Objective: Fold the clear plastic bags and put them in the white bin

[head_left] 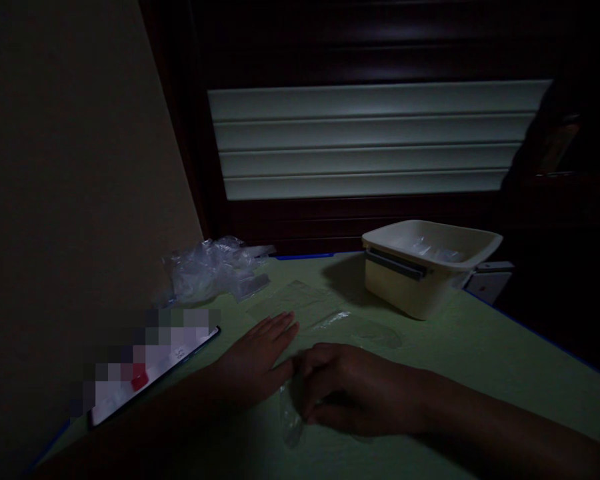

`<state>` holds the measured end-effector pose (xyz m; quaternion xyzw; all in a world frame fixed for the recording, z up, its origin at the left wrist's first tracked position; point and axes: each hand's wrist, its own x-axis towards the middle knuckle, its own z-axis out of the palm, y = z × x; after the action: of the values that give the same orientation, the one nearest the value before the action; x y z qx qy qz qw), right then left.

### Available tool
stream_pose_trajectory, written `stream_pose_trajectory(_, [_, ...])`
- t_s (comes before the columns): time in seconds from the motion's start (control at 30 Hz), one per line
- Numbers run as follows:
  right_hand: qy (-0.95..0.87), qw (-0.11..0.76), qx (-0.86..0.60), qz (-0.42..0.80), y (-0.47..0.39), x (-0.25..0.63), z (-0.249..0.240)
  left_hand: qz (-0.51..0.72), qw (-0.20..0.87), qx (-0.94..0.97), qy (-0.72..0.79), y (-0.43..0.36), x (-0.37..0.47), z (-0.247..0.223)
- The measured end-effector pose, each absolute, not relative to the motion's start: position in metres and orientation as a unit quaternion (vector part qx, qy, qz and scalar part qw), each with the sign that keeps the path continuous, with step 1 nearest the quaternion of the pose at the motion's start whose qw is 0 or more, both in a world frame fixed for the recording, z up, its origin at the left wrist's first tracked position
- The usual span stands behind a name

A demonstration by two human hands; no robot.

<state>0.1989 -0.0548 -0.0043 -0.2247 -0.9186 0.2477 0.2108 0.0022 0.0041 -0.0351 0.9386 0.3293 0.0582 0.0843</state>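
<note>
My left hand (260, 360) lies with its fingers stretched out, palm down, over the green tabletop. Its thumb reaches toward my right hand (355, 387), whose fingers are curled and pinched together. A thin clear plastic bag (292, 427) shows below the right fingers, which appear to grip it; the exact hold is hidden in the dim light. Just beyond both hands, another clear plastic bag (375, 330) lies flat with a shiny crease. A further flat, transparent sheet or bag (290, 298) rests past the left fingertips.
A heap of crumpled clear plastic bags (205, 270) sits at the back left. The cream plastic bin (405, 290) at the back right holds more clear plastic. A lit phone or tablet (165, 373), partly blurred, lies at left. Behind the table (510, 373) stands a dark slatted panel (370, 140).
</note>
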Motion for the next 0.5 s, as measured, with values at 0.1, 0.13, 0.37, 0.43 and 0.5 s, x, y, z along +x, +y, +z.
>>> stream_pose_trajectory(0.1, [-0.899,0.252,-0.235,0.271,-0.055,0.198,-0.002,0.184,0.124,0.923,0.315,0.007,0.002,-0.037])
stream_pose_trajectory(0.13, [-0.886,0.272,-0.245,0.286,-0.054,0.198,-0.002,0.245,0.139,0.910,0.303,0.008,0.002,-0.037])
stream_pose_trajectory(0.37, [-0.707,0.391,-0.387,0.444,-0.040,0.200,-0.014,0.348,0.197,0.893,0.206,0.012,0.004,-0.022])
stream_pose_trajectory(0.43, [-0.654,0.418,-0.393,0.492,-0.035,0.200,-0.018,0.331,0.205,0.902,0.188,0.009,0.004,-0.018])
stream_pose_trajectory(0.5, [-0.628,0.433,-0.394,0.512,-0.032,0.200,-0.020,0.313,0.204,0.909,0.185,0.007,0.005,-0.015])
